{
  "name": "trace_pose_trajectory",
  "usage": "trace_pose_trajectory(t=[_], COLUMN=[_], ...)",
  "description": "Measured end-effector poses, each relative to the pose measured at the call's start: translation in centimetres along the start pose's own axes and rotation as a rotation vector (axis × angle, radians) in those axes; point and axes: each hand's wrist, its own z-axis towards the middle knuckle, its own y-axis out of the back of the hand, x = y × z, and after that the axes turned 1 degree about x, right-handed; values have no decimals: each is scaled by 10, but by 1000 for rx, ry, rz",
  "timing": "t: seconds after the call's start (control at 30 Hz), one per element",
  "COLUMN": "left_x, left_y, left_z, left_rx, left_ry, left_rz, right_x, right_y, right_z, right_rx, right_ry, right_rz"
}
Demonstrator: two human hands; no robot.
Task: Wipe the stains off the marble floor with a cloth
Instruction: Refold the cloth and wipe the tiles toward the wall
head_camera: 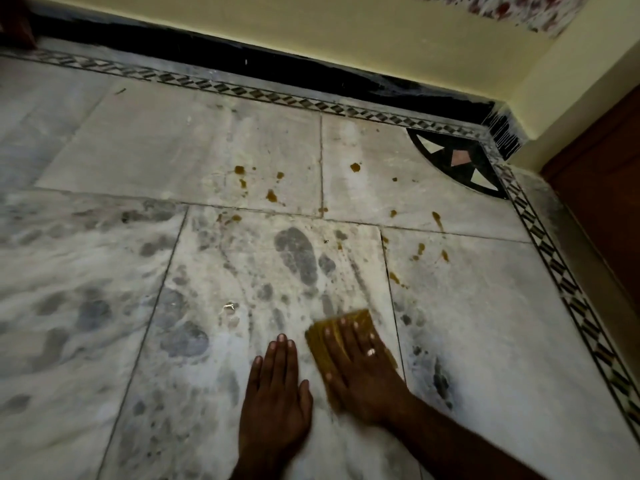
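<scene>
the yellow cloth [353,318] is being pressed flat onto the marble floor [166,147] by the right hand [360,372]. its fingers [346,336] are being held straight and spread over the cloth, not curled round it, most likely so that the pad is being loaded evenly for scrubbing. the left hand [277,389] is being laid palm-down on bare marble just beside the cloth, with its fingers straight and nothing held, seemingly as a prop for a leaning body. the cloth is being kept on the near slab, well apart from the orange-brown stains [272,195], which are scattered farther out toward the corner inlay [460,157] (so most of the wiping is judged not yet done). much of the cloth is being hidden under the right palm, and its near edge is being lost in blur. both forearms are being cut off by the bottom edge. whether the grey patches [298,254] are wet marks or veining cannot be told.
</scene>
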Motion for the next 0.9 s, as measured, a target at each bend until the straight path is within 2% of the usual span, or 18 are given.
trace_pose_trajectory(t=[0.07,0.17,0.33,0.4,0.5,0.63,0.8,0.9], left_x=[-1,-3,-2,-1,1,11,39,48], left_y=[2,3,-2,-4,-5,-1,10,14], left_z=[2,1,-1,-1,0,-1,-13,-17], left_rx=[1,-2,-72,-92,-79,-45,-31,12], left_ry=[5,7,1,-7,-20,-65,-95,-42], left_rz=[0,13,72,98,107,117,172,170], right_x=[-7,-26,-41,-35,-11,18,49,36], right_y=[-3,-7,-7,-3,3,5,-12,-21], right_z=[-39,-62,6,46,85,85,22,-15], right_rx=[2,52,-36,-75,-101,-127,-225,-230], right_ry=[70,-26,-274,-321,-267,-147,75,93], right_rz=[-35,-1,100,107,130,168,125,126])
